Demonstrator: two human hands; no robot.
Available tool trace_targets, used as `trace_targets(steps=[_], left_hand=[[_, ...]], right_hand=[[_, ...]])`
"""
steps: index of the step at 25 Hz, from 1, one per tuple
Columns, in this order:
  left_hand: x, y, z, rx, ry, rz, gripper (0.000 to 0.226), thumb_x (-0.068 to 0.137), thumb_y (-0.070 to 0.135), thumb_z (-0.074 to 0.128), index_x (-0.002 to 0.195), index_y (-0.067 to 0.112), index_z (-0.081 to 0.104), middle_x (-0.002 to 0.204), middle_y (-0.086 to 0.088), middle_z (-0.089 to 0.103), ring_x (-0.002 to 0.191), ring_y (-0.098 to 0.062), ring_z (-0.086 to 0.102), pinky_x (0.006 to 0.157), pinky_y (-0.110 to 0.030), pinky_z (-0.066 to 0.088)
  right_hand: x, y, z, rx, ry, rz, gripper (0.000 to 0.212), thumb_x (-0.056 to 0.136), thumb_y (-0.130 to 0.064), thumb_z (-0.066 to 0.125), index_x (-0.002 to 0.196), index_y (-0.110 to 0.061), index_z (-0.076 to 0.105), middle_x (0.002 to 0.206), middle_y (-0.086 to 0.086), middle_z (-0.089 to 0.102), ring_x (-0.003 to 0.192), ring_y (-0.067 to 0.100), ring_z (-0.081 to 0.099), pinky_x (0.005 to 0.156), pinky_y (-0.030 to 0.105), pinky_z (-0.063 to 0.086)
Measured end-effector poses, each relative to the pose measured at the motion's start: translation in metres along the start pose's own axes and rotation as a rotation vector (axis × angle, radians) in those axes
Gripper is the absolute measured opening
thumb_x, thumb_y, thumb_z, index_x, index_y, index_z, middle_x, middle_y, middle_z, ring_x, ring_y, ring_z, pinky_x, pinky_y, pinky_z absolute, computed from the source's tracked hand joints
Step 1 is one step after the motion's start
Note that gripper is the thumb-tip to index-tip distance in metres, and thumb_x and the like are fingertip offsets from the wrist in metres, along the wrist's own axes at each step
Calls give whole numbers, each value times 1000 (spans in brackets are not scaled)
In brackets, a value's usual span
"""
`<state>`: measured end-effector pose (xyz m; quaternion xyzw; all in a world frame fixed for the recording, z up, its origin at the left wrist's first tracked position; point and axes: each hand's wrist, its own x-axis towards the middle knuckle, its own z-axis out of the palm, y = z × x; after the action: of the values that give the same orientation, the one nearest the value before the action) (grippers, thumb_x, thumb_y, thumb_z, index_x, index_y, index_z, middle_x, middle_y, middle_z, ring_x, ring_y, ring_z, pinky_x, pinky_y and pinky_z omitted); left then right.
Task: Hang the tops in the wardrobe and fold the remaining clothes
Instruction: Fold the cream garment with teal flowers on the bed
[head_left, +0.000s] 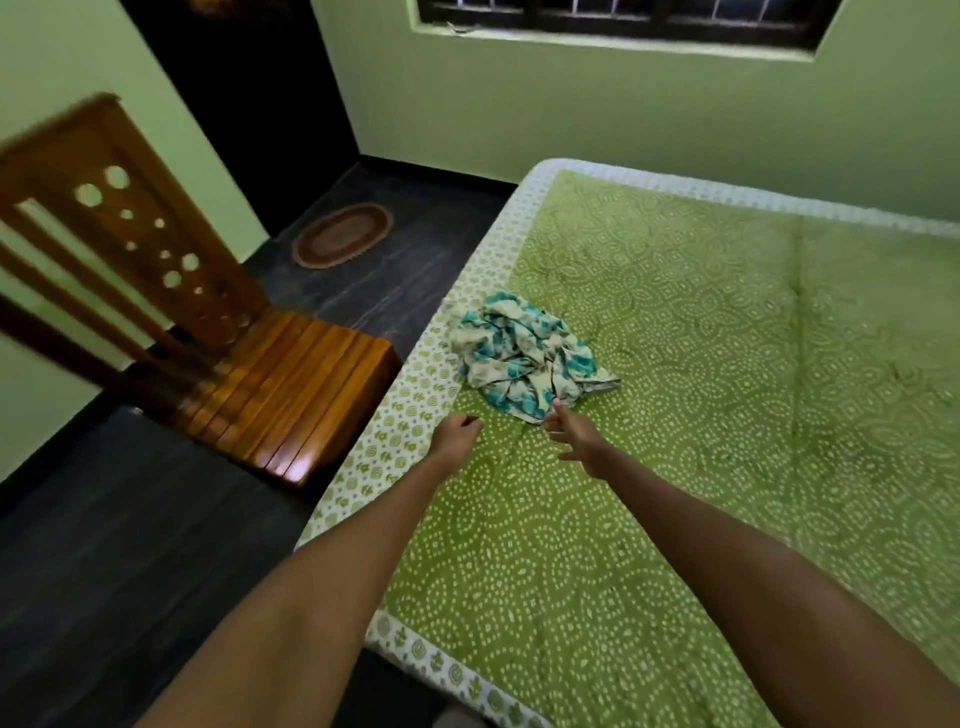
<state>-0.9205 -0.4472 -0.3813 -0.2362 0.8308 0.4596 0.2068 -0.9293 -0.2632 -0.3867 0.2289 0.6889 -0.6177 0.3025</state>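
Two bare arms stretch out over the bed (727, 322), both aimed at the one crumpled garment (524, 353) lying near the bed's left edge. It's a cream cloth with teal blotches, bunched into a heap on the green dotted sheet, so which kind of clothing it is I cannot tell from the heap.

Left hand (457, 434) comes in low, fingers loosely curled, holding nothing, just short of the cloth's near corner. Right hand (574, 434) is spread, fingers apart and relaxed, thumb up, its tips right at the garment's near hem; whether they touch the fabric I cannot tell.

Why both hands? My read: a heap like that wants two grips, one at each side, to lift it and shake it open before anyone can judge whether it hangs or folds. The heap sits close to the edge, within easy reach of someone standing at the bedside.

Off to the left a wooden chair (291, 384) stands just beside the bed, its seat bare, and a small oval mat (343, 235) lies on the dark floor beyond. No wardrobe shows in view
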Motion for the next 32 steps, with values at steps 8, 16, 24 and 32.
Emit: trace_targets(steps=[8, 16, 24, 32], left_hand=[[132, 9, -5, -65, -81, -48, 55, 96, 27, 50, 144, 14, 28, 138, -10, 46, 119, -29, 49, 94, -36, 43], [216, -43, 7, -158, -98, -142, 47, 97, 25, 50, 139, 10, 36, 135, -9, 48, 119, -27, 49, 96, -35, 41], [226, -57, 13, -645, -204, -428, 41, 100, 37, 36, 118, 8, 58, 106, -11, 63, 87, -20, 60, 71, -31, 47], [192, -29, 10, -820, -423, -515, 48, 97, 45, 37, 104, 4, 62, 91, -13, 71, 79, -26, 66, 70, -34, 53]], right_hand=[[123, -23, 46, -35, 103, 116, 36, 98, -24, 46, 127, -4, 51, 128, 14, 53, 100, 30, 57, 72, 32, 45], [269, -22, 73, -894, 87, -274, 28, 86, -10, 59, 113, -7, 63, 157, 8, 13, 118, 24, 51, 85, 35, 48], [235, 4, 123, -200, 213, -103, 12, 81, 7, 55, 89, -3, 52, 81, 8, 57, 67, 18, 53, 53, 26, 45], [79, 44, 133, 146, -148, 224, 46, 79, 22, 36, 120, 7, 50, 37, -8, 48, 28, 0, 39, 38, 10, 32]])
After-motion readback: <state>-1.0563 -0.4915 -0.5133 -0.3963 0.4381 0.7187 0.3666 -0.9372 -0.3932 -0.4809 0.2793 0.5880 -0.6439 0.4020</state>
